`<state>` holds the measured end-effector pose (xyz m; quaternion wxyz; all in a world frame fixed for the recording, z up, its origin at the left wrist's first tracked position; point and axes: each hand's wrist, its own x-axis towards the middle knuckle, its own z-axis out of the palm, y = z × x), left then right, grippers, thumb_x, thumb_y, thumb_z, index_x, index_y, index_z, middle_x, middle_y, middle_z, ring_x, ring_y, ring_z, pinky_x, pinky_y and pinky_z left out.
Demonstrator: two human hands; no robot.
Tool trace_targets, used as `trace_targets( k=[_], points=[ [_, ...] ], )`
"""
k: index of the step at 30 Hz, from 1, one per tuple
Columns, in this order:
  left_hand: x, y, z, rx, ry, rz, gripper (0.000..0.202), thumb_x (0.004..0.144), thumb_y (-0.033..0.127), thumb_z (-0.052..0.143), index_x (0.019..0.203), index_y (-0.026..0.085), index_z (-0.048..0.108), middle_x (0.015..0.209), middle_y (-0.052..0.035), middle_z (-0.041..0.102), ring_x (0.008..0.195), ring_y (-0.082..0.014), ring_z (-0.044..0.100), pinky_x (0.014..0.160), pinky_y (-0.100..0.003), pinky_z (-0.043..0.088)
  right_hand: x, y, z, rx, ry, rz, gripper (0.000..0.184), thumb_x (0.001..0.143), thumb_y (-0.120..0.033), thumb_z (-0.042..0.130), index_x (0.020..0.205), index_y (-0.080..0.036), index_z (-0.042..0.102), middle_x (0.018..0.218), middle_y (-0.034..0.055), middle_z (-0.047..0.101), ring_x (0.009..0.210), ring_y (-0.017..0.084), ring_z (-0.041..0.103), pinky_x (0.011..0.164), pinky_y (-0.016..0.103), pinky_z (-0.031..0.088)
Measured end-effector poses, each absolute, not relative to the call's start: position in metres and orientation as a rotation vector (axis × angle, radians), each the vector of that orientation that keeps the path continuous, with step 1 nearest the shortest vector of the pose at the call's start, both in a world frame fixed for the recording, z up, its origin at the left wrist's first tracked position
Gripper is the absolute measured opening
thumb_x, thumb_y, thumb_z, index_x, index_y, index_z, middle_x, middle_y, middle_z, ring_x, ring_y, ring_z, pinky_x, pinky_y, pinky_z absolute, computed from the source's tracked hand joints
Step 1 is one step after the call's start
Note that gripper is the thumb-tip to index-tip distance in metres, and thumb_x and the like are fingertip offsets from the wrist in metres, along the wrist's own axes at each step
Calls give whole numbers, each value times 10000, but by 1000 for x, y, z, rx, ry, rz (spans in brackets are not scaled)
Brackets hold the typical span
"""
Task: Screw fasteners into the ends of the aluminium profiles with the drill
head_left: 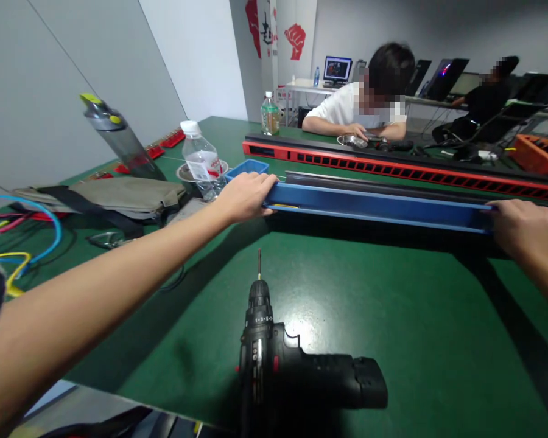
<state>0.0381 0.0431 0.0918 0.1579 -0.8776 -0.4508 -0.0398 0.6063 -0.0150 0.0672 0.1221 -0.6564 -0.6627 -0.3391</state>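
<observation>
- Carrying everything: green table (420, 304), 7 through 5 o'clock from frame centre.
- Red slotted rail (393, 169), 2 o'clock, beyond the blue one. Pushing forward could scrape it.
- Blue rail (379, 205), centre out to 3. Left hand (246, 198) gripping its left end, right hand (525, 228) gripping it at 3. Can't tell if it's resting or lifted. Uneven lift could twist it loose.
- Drill (258, 316), 6 o'clock, lying flat, bit toward 12. Rail pulled back low could hit the bit.
- Clear bottle (203, 158), 10 o'clock, near left hand. Leftward swing could tip it.
- Blue tray (251, 167), 11 o'clock. Rail end could shove it.
</observation>
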Motion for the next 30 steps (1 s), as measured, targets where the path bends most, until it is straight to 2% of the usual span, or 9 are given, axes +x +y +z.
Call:
trace_targets(
  k=[5, 12, 17, 19, 24, 27, 30],
  points=[
    [34, 16, 74, -2558, -1269, -137, 572, 802, 436, 640, 1270, 147, 484, 1203, -152, 618, 1098, -297, 585, 917, -389, 425, 617, -46, 57, -1808, -1963, -1085, 484, 928, -373, 320, 843, -100, 711, 752, 178, 679, 689, 261, 580, 566, 316, 289],
    [33, 5, 47, -2614, -1262, -144, 574, 785, 399, 691, 1265, 158, 490, 1218, -141, 630, 1118, -281, 587, 912, -366, 423, 608, -69, 18, -1791, -2002, -1010, 456, 908, -390, 328, 827, -138, 699, 750, 148, 693, 681, 253, 594, 587, 317, 318],
    [26, 5, 41, -2682, -1198, -204, 598, 811, 496, 676, 1261, 151, 488, 1274, -153, 614, 1158, -283, 580, 940, -374, 428, 601, -68, 8, -1890, -1901, -877, 423, 893, -396, 319, 830, -170, 671, 779, 144, 688, 732, 269, 599, 655, 345, 344],
    [24, 0, 42, -2687, -1177, -269, 545, 865, 504, 609, 1261, 148, 492, 1275, -154, 615, 1167, -273, 578, 957, -381, 430, 596, -70, 6, -1954, -1816, -815, 434, 892, -413, 300, 840, -174, 659, 801, 154, 677, 772, 285, 598, 700, 372, 360],
    [36, -25, 46, -2747, -1053, -517, 279, 967, 295, 432, 1166, 166, 578, 1235, -127, 623, 1143, -231, 575, 969, -383, 441, 573, -77, -2, -2113, -1544, -635, 452, 861, -423, 290, 956, -159, 643, 942, 181, 630, 965, 334, 565, 880, 489, 361],
    [49, -37, 45, -2935, -1021, -437, 308, 978, 332, 419, 1160, 167, 603, 1188, -112, 642, 1092, -210, 596, 965, -345, 456, 553, -75, -6, -2186, -1370, -501, 441, 807, -416, 358, 1056, -177, 633, 1089, 182, 573, 1126, 362, 479, 936, 568, 332],
    [62, -41, 41, -3038, -1129, -236, 468, 966, 453, 438, 1328, 168, 521, 1273, -127, 611, 1142, -243, 587, 982, -362, 450, 534, -70, -7, -2244, -1196, -375, 431, 725, -368, 459, 1084, -213, 640, 1158, 174, 511, 1214, 383, 393, 947, 633, 316]
  ],
)
